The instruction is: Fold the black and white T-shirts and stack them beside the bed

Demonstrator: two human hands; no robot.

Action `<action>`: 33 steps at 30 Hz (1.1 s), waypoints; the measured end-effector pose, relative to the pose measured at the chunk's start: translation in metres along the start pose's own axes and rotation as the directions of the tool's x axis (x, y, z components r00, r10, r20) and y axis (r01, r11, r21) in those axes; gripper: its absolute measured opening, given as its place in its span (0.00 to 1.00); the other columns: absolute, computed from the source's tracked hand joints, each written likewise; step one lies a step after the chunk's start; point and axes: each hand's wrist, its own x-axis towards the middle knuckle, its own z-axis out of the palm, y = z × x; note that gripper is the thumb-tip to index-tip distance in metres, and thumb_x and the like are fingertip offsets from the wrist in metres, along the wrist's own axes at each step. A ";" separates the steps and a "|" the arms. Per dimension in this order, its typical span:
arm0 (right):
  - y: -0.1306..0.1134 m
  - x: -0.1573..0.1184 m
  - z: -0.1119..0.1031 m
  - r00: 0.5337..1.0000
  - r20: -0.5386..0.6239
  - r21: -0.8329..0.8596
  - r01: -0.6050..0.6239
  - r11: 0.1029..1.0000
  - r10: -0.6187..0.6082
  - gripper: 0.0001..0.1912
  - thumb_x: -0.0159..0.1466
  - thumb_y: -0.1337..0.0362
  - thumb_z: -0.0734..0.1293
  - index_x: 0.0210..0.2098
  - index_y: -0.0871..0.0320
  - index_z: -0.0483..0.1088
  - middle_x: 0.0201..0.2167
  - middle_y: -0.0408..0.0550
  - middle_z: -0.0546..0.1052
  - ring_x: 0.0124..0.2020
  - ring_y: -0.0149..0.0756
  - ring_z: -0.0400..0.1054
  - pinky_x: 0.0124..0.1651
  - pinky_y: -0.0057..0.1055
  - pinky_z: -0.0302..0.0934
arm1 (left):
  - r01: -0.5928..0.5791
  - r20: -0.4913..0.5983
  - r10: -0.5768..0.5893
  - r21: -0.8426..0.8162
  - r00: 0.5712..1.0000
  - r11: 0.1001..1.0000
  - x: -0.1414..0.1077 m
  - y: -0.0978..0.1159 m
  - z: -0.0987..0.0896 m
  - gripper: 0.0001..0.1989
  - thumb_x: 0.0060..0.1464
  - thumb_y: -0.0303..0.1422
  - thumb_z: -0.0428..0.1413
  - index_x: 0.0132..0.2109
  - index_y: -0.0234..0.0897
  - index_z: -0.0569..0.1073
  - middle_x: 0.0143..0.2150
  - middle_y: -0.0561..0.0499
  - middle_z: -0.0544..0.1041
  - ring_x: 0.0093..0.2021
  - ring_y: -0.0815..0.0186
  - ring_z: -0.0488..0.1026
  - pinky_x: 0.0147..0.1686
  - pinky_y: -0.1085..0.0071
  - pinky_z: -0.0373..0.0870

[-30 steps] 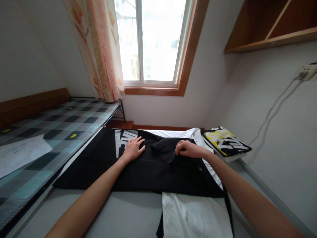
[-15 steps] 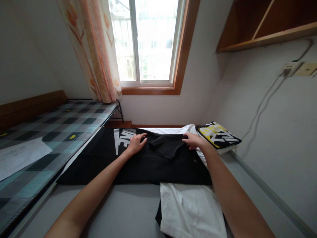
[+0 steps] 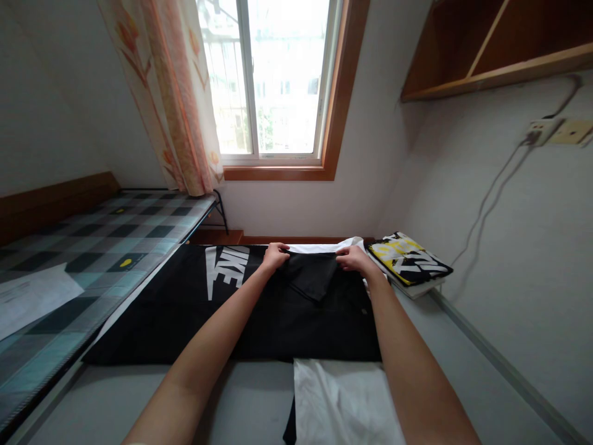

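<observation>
Both the left hand (image 3: 277,254) and the right hand (image 3: 356,258) were narrowed, pinching the far edge of a black shirt (image 3: 301,327) around its turned-in sleeve (image 3: 312,275), which lay between them. The shirt was spread over the bench (image 3: 259,402) beneath the hands, its white lettering (image 3: 229,267) left of the left hand. A folded printed shirt (image 3: 410,256) sat right of the right hand; white cloth (image 3: 343,402) lay nearer than both.
</observation>
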 end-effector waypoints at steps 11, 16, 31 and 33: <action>0.035 0.018 0.024 0.931 -0.363 0.134 0.097 0.986 -0.042 0.24 0.55 0.67 0.63 0.51 0.65 0.72 0.44 0.58 0.78 0.40 0.43 0.75 0.42 0.36 0.71 | -0.035 -0.132 0.028 -0.049 0.991 0.998 0.016 -0.008 0.022 0.15 0.51 0.24 0.56 0.47 0.35 0.78 0.43 0.45 0.80 0.43 0.64 0.77 0.45 0.69 0.72; 0.032 0.019 0.023 0.933 -0.342 0.025 0.130 0.991 -0.114 0.19 0.56 0.61 0.65 0.44 0.62 0.76 0.39 0.55 0.80 0.44 0.46 0.73 0.51 0.41 0.65 | -0.070 -0.051 0.069 -0.030 0.996 0.997 0.010 -0.008 0.015 0.14 0.51 0.29 0.59 0.47 0.35 0.78 0.40 0.46 0.80 0.40 0.63 0.77 0.44 0.69 0.72; 0.003 -0.005 0.021 0.984 0.178 -0.126 0.021 0.992 0.002 0.39 0.55 0.69 0.72 0.63 0.63 0.57 0.28 0.50 0.78 0.23 0.35 0.71 0.25 0.29 0.66 | -0.166 0.205 0.144 0.097 0.968 0.981 0.014 0.002 -0.010 0.22 0.43 0.22 0.62 0.49 0.34 0.77 0.46 0.45 0.78 0.47 0.59 0.74 0.49 0.68 0.71; 0.000 -0.008 0.020 0.987 0.153 -0.167 -0.025 0.986 0.051 0.41 0.55 0.69 0.73 0.65 0.63 0.54 0.25 0.48 0.76 0.22 0.35 0.71 0.24 0.29 0.65 | -0.168 0.204 0.136 0.146 0.969 0.975 0.012 0.002 -0.009 0.24 0.42 0.23 0.62 0.50 0.34 0.76 0.47 0.44 0.77 0.47 0.58 0.74 0.49 0.67 0.70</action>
